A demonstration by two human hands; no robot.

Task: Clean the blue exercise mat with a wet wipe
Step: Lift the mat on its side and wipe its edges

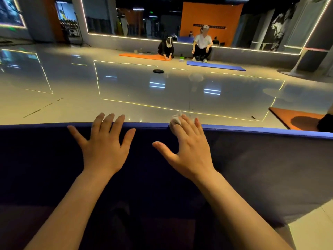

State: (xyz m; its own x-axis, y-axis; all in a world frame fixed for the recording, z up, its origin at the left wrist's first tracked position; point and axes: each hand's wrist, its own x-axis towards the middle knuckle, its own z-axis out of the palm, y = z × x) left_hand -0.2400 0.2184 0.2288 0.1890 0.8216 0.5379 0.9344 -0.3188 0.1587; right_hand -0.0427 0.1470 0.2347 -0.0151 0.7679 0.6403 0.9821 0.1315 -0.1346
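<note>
Forearms: both are reaching forward from the camera, lying across the dark near stretch of the blue exercise mat point(261, 159).
Mat: it is lying flat on the glossy floor point(144, 91) and filling the lower half of the view; its far edge is running left to right as a brighter blue strip.
Left hand point(103, 141): it is resting flat on the mat with fingers straight and spread, the fingertips reaching over the far edge; it is holding nothing.
Right hand point(189, 147): it is lying palm down on the mat just right of the left hand, fingers nearly straight, and it is pressing the wet wipe point(175, 120) under its first fingers at the far edge.
Wipe: it is sitting bunched into a small white wad, part on the mat's far edge and part sticking out past it toward the floor.
Risk, slipping out: the wad is being held by flat pressure alone, so a quick sideways stroke is likely to leave it behind or flick it onto the floor.
Risk, poor coverage: bunched this way, only a small patch is probably touching the mat, so streaks and missed bands are likely.
Risk, mat shifting: the floor is looking slick, and a hard push toward the far edge could be sliding the mat unless the left hand is bearing down.
Beyond the mat: two people are crouching by an orange mat point(144, 56) and another blue mat point(216, 65), well apart from it.
</note>
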